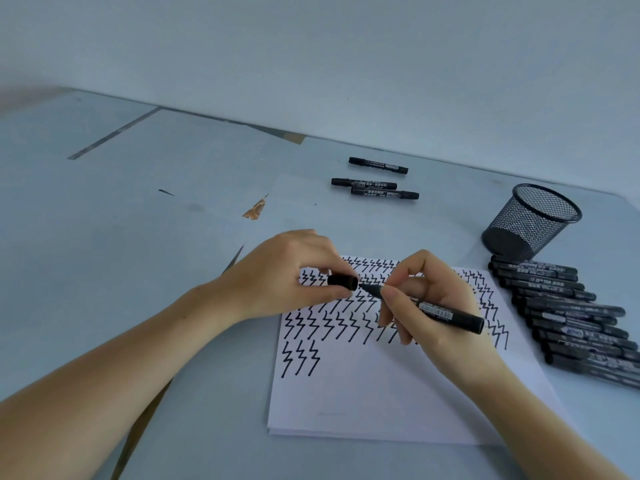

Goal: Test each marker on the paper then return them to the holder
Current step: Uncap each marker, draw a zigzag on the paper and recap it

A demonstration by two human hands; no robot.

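Note:
My right hand [433, 299] grips an uncapped black marker [446, 311] above the white paper [381, 393], its tip pointing left. My left hand [294, 271] pinches the black cap [343, 282], whose open end faces the tip a short gap away. The paper carries rows of black zigzag marks. A black mesh holder [533, 220] stands at the right, tilted, with nothing visible inside. Several capped black markers [568, 317] lie in a row beside the paper's right edge. Three more markers [375, 183] lie beyond the paper.
The grey table [138, 237] has torn patches that show brown [255, 209] and a strip along its front left. A pale wall runs behind the table's far edge.

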